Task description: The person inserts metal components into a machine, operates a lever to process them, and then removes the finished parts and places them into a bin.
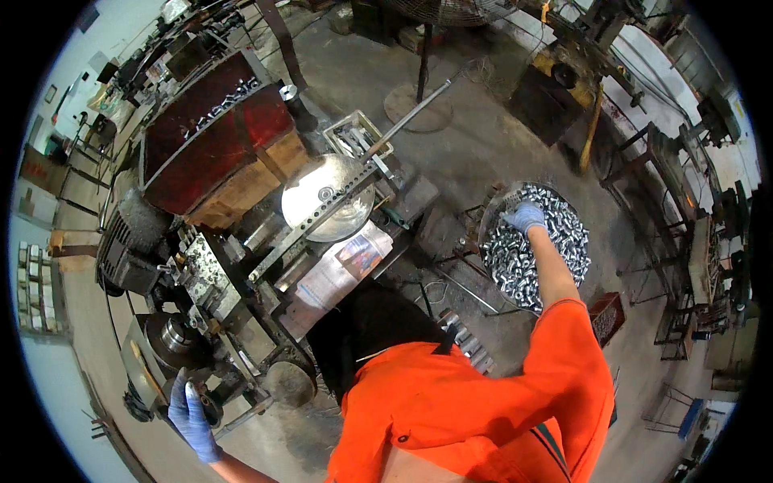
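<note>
My right hand [525,217], in a blue glove, reaches out to a round basin [485,233] heaped with short shiny metal pieces [515,266]. Its fingers are bent together at the heap's surface; whatever they hold is too small to make out. At the lower left, my gloved left hand [193,420] is raised with its fingers stretched out, holding nothing. It is beside a lathe, just below the round metal chuck [179,334]. A dark round knob or wheel [211,409] lies close behind the left fingers, and I cannot tell whether they touch it.
A dark red bin [266,113] with metal pieces stands behind the lathe. Across the machine lie a shiny disc [322,197], a perforated bar [310,228] and a printed paper sheet [342,266]. A small red box [606,318] is right of the basin; a fan base [419,107] stands beyond.
</note>
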The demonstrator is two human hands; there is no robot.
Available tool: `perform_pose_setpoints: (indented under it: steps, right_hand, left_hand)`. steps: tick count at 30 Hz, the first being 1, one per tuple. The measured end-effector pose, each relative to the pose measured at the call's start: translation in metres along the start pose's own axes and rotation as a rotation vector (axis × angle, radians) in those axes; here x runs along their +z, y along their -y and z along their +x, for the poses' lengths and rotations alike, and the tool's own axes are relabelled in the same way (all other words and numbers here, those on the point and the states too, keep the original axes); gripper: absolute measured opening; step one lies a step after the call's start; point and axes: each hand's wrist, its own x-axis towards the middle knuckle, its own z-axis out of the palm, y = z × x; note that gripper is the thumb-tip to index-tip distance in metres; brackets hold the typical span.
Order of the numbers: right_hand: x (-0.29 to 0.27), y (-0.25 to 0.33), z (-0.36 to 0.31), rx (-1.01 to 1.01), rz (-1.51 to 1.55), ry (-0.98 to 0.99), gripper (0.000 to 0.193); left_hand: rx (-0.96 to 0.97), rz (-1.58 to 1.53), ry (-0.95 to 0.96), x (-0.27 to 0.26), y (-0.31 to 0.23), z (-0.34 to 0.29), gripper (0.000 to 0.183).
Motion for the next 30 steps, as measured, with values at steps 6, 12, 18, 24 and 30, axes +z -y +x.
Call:
perform_pose_setpoints:
  steps: [6,12,18,24,30]
  right_hand:
    - [0.012,0.022,0.025,-0.157,-0.154,-0.167,0.073]
    - [-0.007,0.037,0.015,-0.062,-0.01,0.005,0.063]
    - [0.051,-0.009,0.107,-0.197,-0.175,0.173,0.06]
    - [0.03,0.018,0.068,-0.119,-0.225,0.159,0.063]
    - [0.05,-0.007,0.057,-0.329,0.168,-0.503,0.06]
  left_hand:
    - [0.068,0.039,0.012,0.013,-0.002,0.001,0.035]
    - [-0.05,-0.043,0.061,0.01,0.001,-0.004,0.034]
    - [0.005,-0.081,0.049,0.009,0.009,-0.012,0.033]
    - [-0.085,-0.175,0.059,0.008,0.028,-0.024,0.033]
    - [-0.093,-0.129,0.072,0.004,0.038,-0.028,0.034]
